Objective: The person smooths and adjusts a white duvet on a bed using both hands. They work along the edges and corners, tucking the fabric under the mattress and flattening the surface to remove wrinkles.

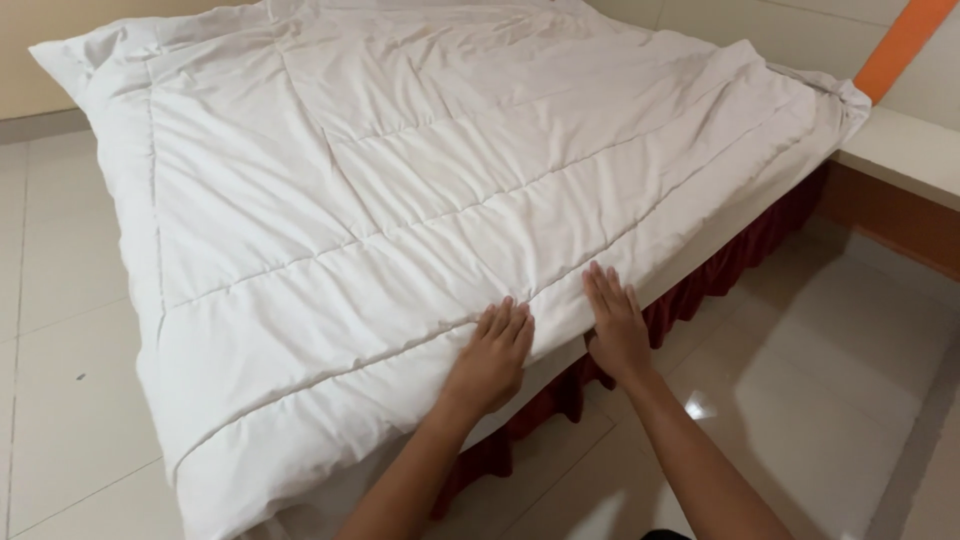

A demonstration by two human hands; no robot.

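A white quilted duvet [400,180] is spread over a bed and hangs over its near edge and left corner. My left hand [493,357] lies flat on the duvet at the near edge, fingers together and stretched out. Just to its right, my right hand [615,322] also presses flat on the duvet's edge, fingers extended. Neither hand holds anything. A dark red bed skirt [720,268] shows under the duvet's edge.
White glossy floor tiles [800,400] surround the bed on the left and right. A white ledge with an orange-brown front [900,200] stands at the right. An orange stripe [905,45] runs up the wall behind it.
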